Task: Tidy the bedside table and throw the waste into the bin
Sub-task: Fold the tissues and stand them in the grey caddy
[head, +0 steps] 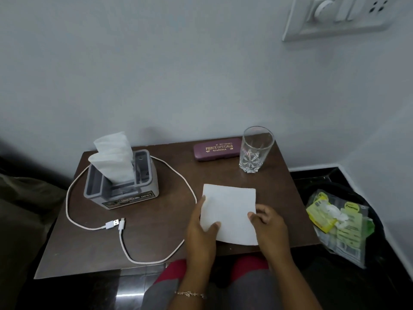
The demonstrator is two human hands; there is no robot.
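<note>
Both sides of a napkin (230, 211) are held by left hand (201, 222) and right hand (267, 222); wrappers (335, 222) are binned, a cable (111, 224) is untidied.

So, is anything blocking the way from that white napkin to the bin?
Nothing visible does. The left hand and right hand hold the napkin near the right edge of the table; the bin sits just beyond it. The glass stands further back, off that path.

Hands: two, left hand (202, 222) and right hand (267, 222). Between the fingers: one napkin (230, 211). Beyond the fingertips: one glass (257, 151), one spectacle case (218, 149). Left of the fingers: one organiser (125, 198), two upright tissues (116, 159), one cable (109, 225). Right of the fingers: one bin (348, 186); wrappers (342, 224) inside, count unclear.
</note>
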